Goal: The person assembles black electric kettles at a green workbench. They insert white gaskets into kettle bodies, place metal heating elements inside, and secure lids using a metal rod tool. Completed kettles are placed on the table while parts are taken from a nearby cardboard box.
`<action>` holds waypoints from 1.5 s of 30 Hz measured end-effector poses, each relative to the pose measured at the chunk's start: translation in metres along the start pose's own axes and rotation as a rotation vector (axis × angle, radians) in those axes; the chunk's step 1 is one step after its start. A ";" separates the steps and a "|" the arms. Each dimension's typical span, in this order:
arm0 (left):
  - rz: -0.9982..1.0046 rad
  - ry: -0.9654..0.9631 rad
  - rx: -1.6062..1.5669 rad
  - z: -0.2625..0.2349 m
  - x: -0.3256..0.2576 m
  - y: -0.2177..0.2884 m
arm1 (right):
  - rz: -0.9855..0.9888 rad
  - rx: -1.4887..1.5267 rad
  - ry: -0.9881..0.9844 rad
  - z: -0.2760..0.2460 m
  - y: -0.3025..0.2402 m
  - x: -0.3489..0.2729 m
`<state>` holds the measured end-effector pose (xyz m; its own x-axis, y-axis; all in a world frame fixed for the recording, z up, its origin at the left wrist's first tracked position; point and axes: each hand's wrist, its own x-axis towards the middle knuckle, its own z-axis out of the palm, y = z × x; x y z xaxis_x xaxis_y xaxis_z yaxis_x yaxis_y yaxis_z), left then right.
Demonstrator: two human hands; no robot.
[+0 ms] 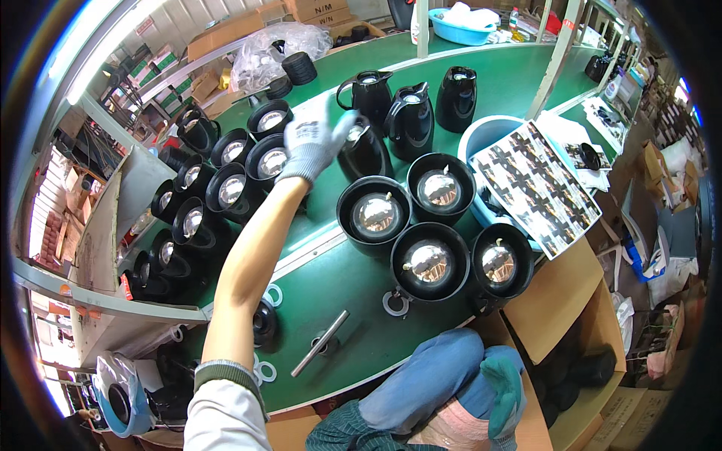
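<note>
My left hand point(310, 146), in a grey knitted glove with pale blue fingertips, reaches over the green table. Its fingers are somewhat blurred, with the thumb apart from the others. Nearest to it is a black jug point(366, 155); I cannot tell whether they touch. Left of the hand stand several black jug bodies point(229, 188) with mirrored domes inside. Larger ones, such as a black body point(430, 261), stand right of the middle. A glove in green and grey point(502, 398) lies over my denim-covered lap, apparently on my right hand; its fingers cannot be made out.
On the green table point(361, 301) lie a metal rod tool point(321, 342) and white rings point(395, 303). More black jugs point(411, 120) stand beyond. A patterned sheet point(535, 188) covers part of a light blue tub point(481, 135). An open cardboard box point(560, 301) holds dark parts.
</note>
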<state>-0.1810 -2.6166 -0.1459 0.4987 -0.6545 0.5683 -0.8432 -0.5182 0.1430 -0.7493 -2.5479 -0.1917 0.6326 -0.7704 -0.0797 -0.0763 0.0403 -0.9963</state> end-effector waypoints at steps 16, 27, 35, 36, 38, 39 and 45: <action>0.312 -0.082 0.174 -0.255 -0.134 0.007 | -0.369 -0.196 -0.189 0.036 -0.040 -0.042; 1.029 -0.563 -0.482 -0.371 -0.187 0.098 | -1.071 -0.419 -0.499 0.042 -0.139 -0.001; 0.948 -0.471 -0.530 -0.274 -0.330 0.155 | -0.349 -0.165 0.214 -0.035 -0.068 -0.160; 0.879 -0.336 -0.668 -0.251 -0.347 0.164 | -0.297 -0.284 0.291 -0.034 -0.072 -0.173; 0.701 -0.257 -0.816 -0.203 -0.370 0.163 | -0.167 -0.102 0.313 -0.034 -0.079 -0.192; 0.599 -0.310 -0.832 -0.187 -0.372 0.162 | -0.152 -0.039 0.347 -0.032 -0.075 -0.198; -0.106 -0.796 -1.265 -0.160 -0.339 0.228 | -0.165 0.124 0.184 -0.068 -0.079 -0.205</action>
<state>-0.5741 -2.4246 -0.1758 0.1917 -0.9814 -0.0080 -0.2018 -0.0474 0.9783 -0.9258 -2.4364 -0.0941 0.4773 -0.8751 0.0802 0.1184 -0.0264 -0.9926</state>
